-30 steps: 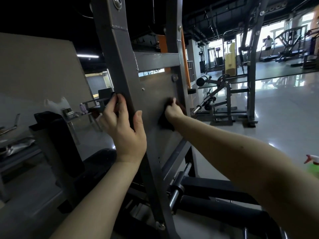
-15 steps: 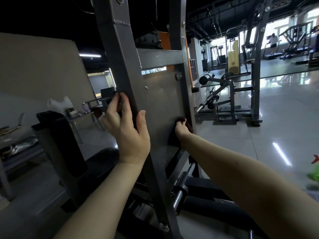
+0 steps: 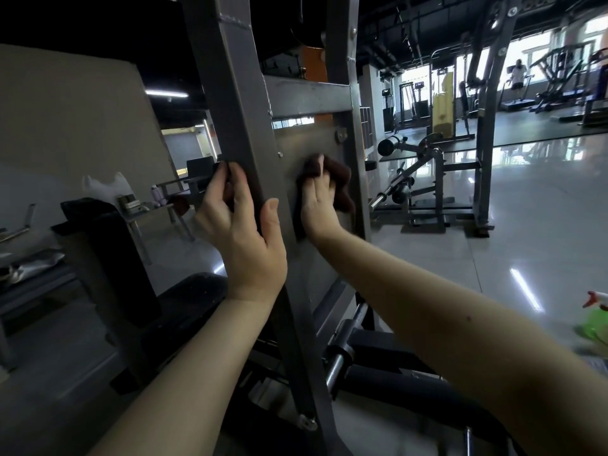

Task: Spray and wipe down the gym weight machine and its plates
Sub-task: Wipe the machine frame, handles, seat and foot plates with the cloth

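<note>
The grey steel weight machine fills the middle of the head view, with a slanted upright beam point(image 3: 230, 103) and a flat metal panel point(image 3: 309, 143) behind it. My left hand point(image 3: 241, 228) grips the slanted beam, fingers wrapped round its left edge and thumb on its front. My right hand point(image 3: 320, 205) holds a dark brown cloth point(image 3: 340, 179) pressed flat against the panel, just right of the beam. A green spray bottle point(image 3: 595, 320) with a red and white trigger stands at the right edge, on the floor.
A chrome bar sleeve point(image 3: 339, 350) and black padded parts point(image 3: 184, 301) sit low in the machine. A black pad point(image 3: 108, 245) stands at left, a small table point(image 3: 148, 209) with items behind it. Another machine point(image 3: 424, 179) stands on the shiny floor at right; a person exercises far back.
My right hand with the cloth went down the panel, then back up to the upper middle of it. My left hand has kept its grip on the beam.
</note>
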Demonstrator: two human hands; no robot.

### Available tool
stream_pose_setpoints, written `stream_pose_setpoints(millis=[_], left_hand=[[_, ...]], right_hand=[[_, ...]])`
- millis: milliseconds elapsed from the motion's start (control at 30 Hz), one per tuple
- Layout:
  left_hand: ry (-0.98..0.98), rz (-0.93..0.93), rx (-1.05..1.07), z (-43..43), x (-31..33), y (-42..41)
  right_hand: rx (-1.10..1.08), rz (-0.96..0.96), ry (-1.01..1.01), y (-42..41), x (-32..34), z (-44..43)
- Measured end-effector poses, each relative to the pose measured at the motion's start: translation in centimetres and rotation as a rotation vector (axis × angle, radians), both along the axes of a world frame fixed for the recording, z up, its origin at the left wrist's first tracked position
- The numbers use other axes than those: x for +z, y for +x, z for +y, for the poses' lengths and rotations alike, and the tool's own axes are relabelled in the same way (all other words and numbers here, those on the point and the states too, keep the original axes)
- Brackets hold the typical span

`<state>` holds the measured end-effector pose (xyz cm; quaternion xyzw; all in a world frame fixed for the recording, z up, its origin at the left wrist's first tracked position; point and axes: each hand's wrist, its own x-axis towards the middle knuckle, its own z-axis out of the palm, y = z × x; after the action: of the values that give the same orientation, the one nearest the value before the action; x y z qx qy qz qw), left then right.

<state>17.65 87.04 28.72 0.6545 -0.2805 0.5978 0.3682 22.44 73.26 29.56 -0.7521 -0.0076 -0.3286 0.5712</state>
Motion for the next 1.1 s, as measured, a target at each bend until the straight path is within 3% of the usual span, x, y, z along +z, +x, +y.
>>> stream_pose_setpoints(millis=[133,233,300,433,533,767,900,967,1100], left_hand=[[-0.029,0.0,0.023,-0.3,0.2,-0.8],[-0.033,0.015,0.035,-0.3,0.3,-1.0],[-0.02,0.029,0.042,-0.1,0.3,-1.0],[0.044,0.05,0.066,0.4,0.5,-1.0],[0.105,0.083,0.066,1.1,0.3,-1.0],[0.038,0.163,0.021,1.0,-5.4,-2.7],[0.021,0.243,-0.018,1.5,-10.4,-3.8],[-0.005,0.292,-0.049,1.7,-12.4,-4.3],[-0.006,0.362,-0.144,2.0,-13.5,-4.5]], right_hand=[[0.028,0.421,0.083,-2.6,-8.5,1.0],[0.026,0.523,0.201,-2.4,-9.1,0.8],[0.022,0.445,0.176,-2.3,-5.9,0.6],[0.097,0.091,0.028,-2.9,2.3,0.8],[0.102,-0.075,-0.076,-3.3,4.3,1.1],[0.153,0.036,0.01,-5.8,-8.0,2.6],[0.014,0.163,0.036,-7.0,-13.5,2.2],[-0.035,0.172,0.1,-7.0,-13.0,1.9],[-0.024,-0.058,0.182,-6.4,-6.6,1.5]])
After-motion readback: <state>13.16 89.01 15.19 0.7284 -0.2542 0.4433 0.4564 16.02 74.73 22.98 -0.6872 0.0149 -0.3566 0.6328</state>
